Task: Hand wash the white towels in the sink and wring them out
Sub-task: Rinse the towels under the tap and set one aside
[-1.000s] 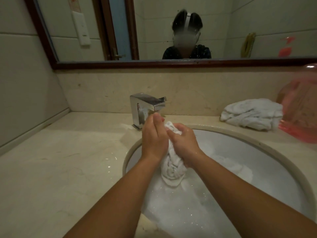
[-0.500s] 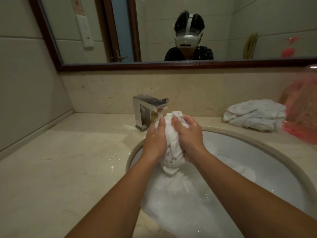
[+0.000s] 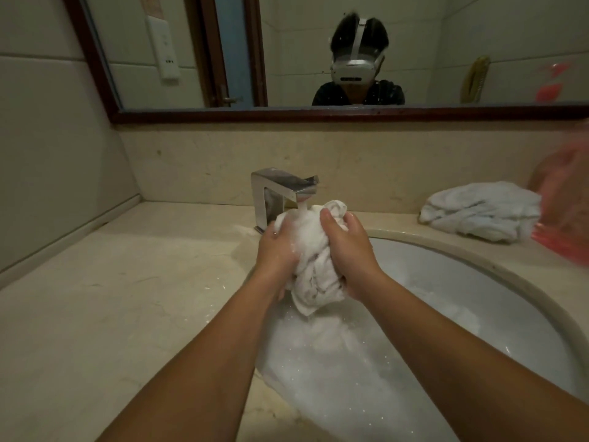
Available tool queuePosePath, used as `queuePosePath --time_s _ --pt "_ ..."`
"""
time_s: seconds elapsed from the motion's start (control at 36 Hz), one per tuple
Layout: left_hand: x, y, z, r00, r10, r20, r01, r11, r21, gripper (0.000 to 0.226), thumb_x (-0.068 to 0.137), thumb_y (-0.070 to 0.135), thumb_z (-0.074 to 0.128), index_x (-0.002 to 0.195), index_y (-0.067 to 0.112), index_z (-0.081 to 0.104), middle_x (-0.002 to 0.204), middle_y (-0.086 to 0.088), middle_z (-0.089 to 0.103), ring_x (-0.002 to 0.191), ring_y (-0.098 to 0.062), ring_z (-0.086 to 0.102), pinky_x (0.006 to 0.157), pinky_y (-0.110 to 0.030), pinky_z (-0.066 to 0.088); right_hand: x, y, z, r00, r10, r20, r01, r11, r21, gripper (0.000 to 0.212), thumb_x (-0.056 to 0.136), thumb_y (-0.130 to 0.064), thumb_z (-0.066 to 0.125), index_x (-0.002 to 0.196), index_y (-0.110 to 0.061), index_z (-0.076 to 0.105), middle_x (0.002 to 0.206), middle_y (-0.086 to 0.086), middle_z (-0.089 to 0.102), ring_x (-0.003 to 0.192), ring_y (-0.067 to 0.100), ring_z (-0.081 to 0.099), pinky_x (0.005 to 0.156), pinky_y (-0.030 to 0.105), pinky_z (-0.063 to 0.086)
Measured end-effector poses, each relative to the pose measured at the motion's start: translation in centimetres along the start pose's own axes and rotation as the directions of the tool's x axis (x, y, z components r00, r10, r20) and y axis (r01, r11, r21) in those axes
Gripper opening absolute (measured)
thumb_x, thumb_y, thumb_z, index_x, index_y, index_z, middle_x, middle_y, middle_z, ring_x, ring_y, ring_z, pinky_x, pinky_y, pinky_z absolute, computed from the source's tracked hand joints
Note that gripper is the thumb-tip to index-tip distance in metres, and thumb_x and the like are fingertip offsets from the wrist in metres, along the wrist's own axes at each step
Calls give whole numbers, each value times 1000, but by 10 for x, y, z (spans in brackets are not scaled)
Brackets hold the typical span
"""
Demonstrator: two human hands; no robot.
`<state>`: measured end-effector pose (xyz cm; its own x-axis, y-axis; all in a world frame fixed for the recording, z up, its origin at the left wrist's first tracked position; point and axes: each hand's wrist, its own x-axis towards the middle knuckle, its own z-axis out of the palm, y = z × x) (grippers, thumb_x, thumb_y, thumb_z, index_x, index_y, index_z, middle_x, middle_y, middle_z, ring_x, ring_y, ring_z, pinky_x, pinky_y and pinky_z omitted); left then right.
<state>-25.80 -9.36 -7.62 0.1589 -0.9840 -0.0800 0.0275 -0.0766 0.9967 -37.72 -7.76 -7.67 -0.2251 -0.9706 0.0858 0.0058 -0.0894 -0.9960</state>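
Head cam: left hand (image 3: 276,250) and right hand (image 3: 350,254) both squeeze a bunched towel (image 3: 314,269) dead center, above the soapy sink (image 3: 446,282), right under the faucet (image 3: 274,199) at 12 o'clock. A spare towel (image 3: 481,212) lies on the counter (image 3: 127,282) at 2 o'clock.

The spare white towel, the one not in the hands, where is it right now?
In the head view the spare towel lies bunched on the counter at the far right, behind the sink rim and beside a pink plastic thing.
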Motion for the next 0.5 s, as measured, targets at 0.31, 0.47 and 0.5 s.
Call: queuePosePath --time_s 0.31,0.47,0.5 --pt "2 -1 -4 981 41 -189 -67 989 -132 39 110 48 45 140 28 61 130 -5 69 118 -31 67 106 -53 55 7 36 1 945 272 179 -289 954 77 105 67 -97 51 153 -39 48 138 3 71 121 26 72 110 53 54" --pt "0 -4 4 996 80 -28 -81 996 -35 25 113 42 41 127 30 58 106 9 64 96 -12 63 79 -29 55 14 34 9 947 291 135 -316 922 223 102 64 -92 63 148 -36 57 131 8 75 112 32 76 101 54 60" --pt "2 -4 4 997 72 -7 -73 996 -43 22 113 41 42 123 29 57 101 11 62 90 -8 61 72 -25 50 13 31 9 960 258 109 -277 929 247 102 62 -90 66 149 -38 55 134 6 72 115 30 75 102 53 60"
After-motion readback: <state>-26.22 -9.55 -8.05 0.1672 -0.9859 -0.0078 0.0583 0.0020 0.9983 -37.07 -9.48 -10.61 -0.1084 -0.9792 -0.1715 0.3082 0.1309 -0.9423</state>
